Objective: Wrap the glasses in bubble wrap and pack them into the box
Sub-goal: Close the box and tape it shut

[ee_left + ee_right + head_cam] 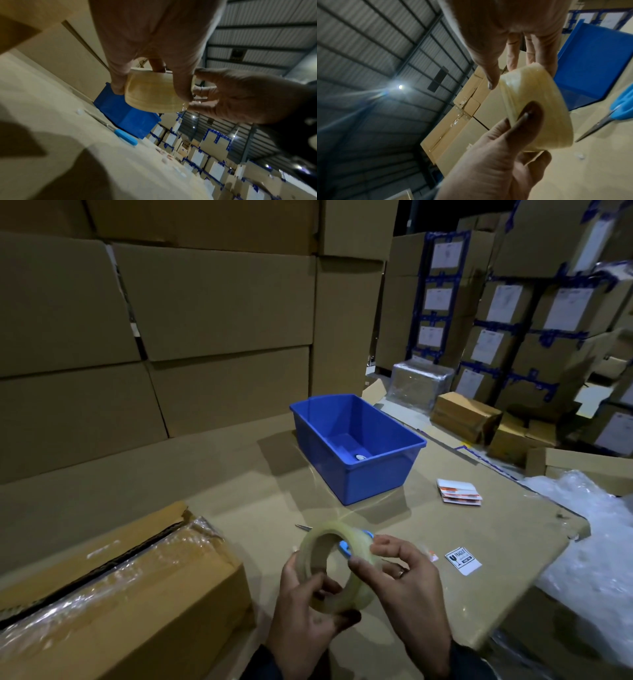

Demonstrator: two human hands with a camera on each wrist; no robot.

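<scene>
Both hands up near front over cardboard worktop, sharing roll of clear tape. Left hand grips lower rim, fingers curled round it. Right hand pinches top right edge, thumb and fingertips on tape. Blue bin sits further back, centre. Bubble wrap heaped far right. Scissors lie just behind roll. Glasses themselves, can't make out.

tape roll: 1 | blue bin: 1 | scissors: 1 | fragile label: 1
</scene>
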